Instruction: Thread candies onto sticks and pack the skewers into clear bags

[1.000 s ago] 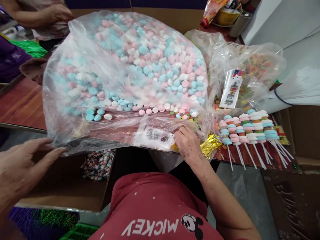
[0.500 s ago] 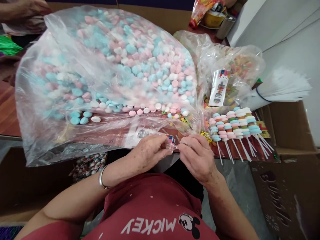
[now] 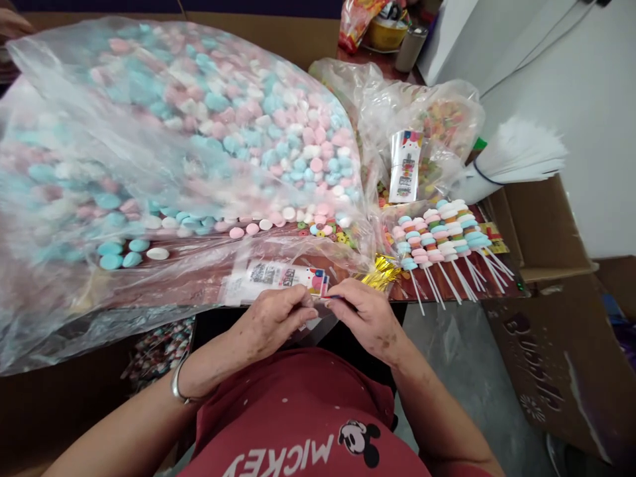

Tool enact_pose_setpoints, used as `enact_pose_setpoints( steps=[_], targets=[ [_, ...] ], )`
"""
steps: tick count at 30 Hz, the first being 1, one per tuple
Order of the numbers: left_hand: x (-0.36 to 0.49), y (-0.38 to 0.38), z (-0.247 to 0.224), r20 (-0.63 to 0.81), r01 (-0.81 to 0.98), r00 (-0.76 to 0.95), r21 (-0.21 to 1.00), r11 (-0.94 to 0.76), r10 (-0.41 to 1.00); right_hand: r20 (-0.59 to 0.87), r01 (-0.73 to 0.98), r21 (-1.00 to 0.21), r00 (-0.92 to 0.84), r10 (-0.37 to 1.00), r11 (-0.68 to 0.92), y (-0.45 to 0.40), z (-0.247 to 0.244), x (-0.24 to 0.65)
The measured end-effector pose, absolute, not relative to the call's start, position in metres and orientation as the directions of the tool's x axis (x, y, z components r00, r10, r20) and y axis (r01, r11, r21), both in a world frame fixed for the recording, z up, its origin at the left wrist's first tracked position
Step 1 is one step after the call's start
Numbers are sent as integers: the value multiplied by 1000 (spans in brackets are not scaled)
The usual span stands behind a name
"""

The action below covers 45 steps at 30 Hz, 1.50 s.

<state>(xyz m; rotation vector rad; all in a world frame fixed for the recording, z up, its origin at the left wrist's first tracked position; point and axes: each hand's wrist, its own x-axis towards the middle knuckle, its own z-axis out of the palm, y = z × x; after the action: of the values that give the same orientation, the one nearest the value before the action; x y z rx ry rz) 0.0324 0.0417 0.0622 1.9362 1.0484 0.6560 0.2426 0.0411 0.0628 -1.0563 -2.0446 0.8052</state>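
My left hand (image 3: 275, 321) has its thumb and fingers pinched together at the table's front edge, close to clear film. Facing it, my right hand (image 3: 370, 319) pinches the edge of a small printed plastic bag (image 3: 325, 296), of which only a little blue and red print shows. The film between my hands is thin and partly hidden by the fingers. Just behind them lie flat printed plastic bags (image 3: 271, 273) with dark text and a colourful end. Gold twist ties (image 3: 382, 271) lie in a bunch beyond my right hand.
A huge clear bag (image 3: 223, 132) of pink, blue and white candies covers the left. Candy skewers on white sticks (image 3: 442, 232) lie at the right. Behind them are a packet of printed bags (image 3: 405, 165), bagged gummies (image 3: 442, 119) and a bundle of white sticks (image 3: 521, 156). A cardboard box (image 3: 546, 371) stands right.
The view has shifted, so the table's things appear further left. My left hand has drawn back slightly from the right, uncovering more of the printed bags behind; the right fingers still pinch.
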Motion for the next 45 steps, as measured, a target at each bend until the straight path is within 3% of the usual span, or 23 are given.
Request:
enact_pose_setpoints(
  steps=[3,8,14,18,22,26,30,33,37,40,45],
  targets=[
    [30,40,56,225,423,550,755,-501,804,345,402,-744,-454,822,534,39,63,242],
    [29,41,53,354,407,581,653,-638,733,521,493,-536,-446,728,685,40,64,240],
    [38,40,54,207,345,504,842,-415,839,618,574,-417,-390,683,705,38,63,239],
    [43,43,53,180,303,514,877,-374,839,607,588,-420,-384,696,691,31,71,254],
    [47,46,47,227,263,561,863,-431,796,597,805,-392,-146,789,446,25,71,298],
    [52,49,39,288,252,543,840,-480,789,560,995,-77,-9,828,63,27,54,341],
    [53,54,38,269,235,529,865,-444,805,396,995,82,12,918,-49,32,38,353],
    [50,56,39,205,184,493,925,-331,845,384,989,121,33,923,-86,37,32,357],
    [45,55,38,95,108,438,982,-157,894,551,993,83,21,834,-80,44,28,375],
    [41,55,35,48,62,400,995,-80,915,689,997,-64,7,725,51,41,38,389],
    [34,61,33,13,-36,399,999,2,917,675,892,-329,-8,738,311,20,74,381]
  ],
)
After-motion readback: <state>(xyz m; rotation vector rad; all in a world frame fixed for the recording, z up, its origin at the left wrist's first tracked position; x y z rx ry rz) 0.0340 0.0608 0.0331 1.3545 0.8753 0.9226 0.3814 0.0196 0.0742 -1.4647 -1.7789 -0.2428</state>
